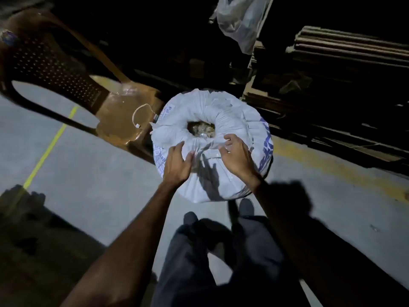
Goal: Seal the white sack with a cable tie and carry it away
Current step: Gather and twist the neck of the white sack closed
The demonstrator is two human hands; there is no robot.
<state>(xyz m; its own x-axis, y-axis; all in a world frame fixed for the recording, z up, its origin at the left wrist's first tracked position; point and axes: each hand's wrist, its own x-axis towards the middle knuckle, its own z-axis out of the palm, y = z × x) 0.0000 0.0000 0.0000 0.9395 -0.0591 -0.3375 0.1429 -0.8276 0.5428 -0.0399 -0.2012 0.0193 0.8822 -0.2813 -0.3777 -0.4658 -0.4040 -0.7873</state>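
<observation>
A full white sack (232, 116) with blue print stands upright on the floor in front of me. Its mouth is partly gathered, leaving a round gap where brownish contents (201, 128) show. My left hand (177, 162) rests on the near left of the gathered cloth, fingers pinching a fold. My right hand (235, 155) sits on the near right, fingers curled into the cloth. A pale cable tie (141, 114) lies looped on the brown chair seat, left of the sack, apart from both hands.
A brown plastic chair (66, 69) stands to the left, touching the sack. Stacked cardboard and pallets (332, 89) fill the right back. A clear plastic bag (239, 21) hangs above. Yellow floor lines (47, 151) cross the grey concrete. My legs and shoes (221, 240) are below.
</observation>
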